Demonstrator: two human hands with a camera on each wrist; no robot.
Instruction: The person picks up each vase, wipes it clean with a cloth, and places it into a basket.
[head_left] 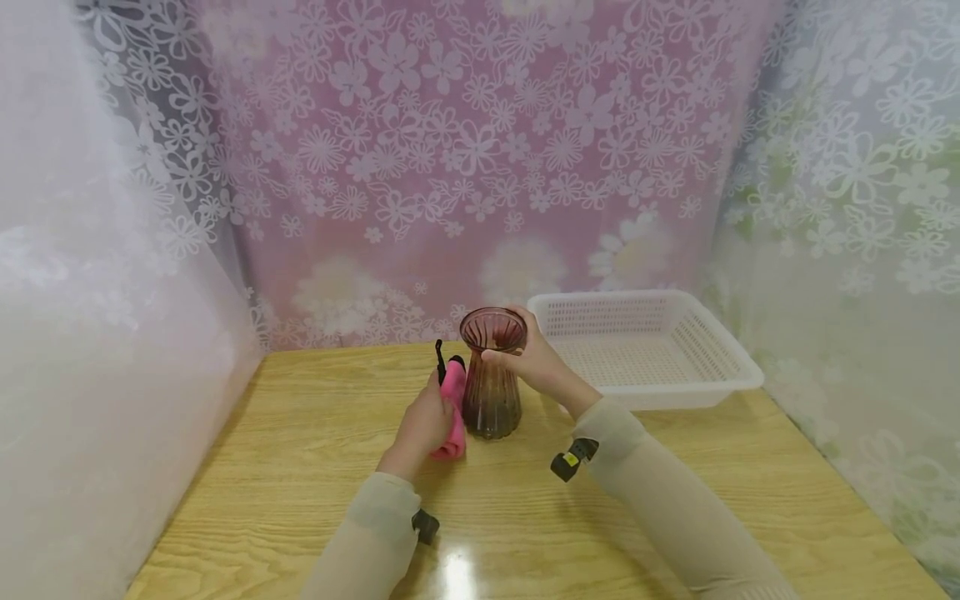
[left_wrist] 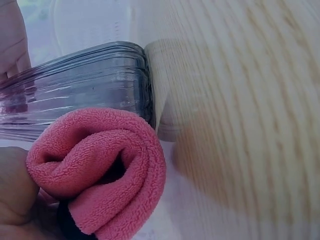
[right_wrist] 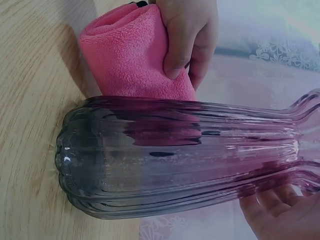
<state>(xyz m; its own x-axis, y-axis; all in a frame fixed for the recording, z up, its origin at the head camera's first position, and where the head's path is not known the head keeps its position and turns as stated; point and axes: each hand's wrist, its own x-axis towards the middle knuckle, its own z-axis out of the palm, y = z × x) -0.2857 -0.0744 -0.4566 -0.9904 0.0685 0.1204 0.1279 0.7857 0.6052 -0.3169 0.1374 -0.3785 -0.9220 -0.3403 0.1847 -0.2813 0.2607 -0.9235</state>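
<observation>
A ribbed glass vase (head_left: pixel 491 400), purple at the flared rim and smoky grey at the base, is upright over the table. My right hand (head_left: pixel 543 367) grips it by the neck, thumb on the near side. In the right wrist view, some of that hand's fingers (right_wrist: pixel 272 205) show at the far side of the neck. Left of the vase, my left hand (head_left: pixel 425 423) holds a rolled pink cloth (head_left: pixel 453 417) with black trim. The cloth (right_wrist: pixel 132 55) is against or very close to the vase's side. Part of the left palm is hidden behind the cloth.
A white perforated plastic basket (head_left: pixel 660 392) stands at the back right of the wood-grain table (head_left: pixel 300 500), just beyond my right hand. Floral curtains (head_left: pixel 480 167) hang at the back and on both sides.
</observation>
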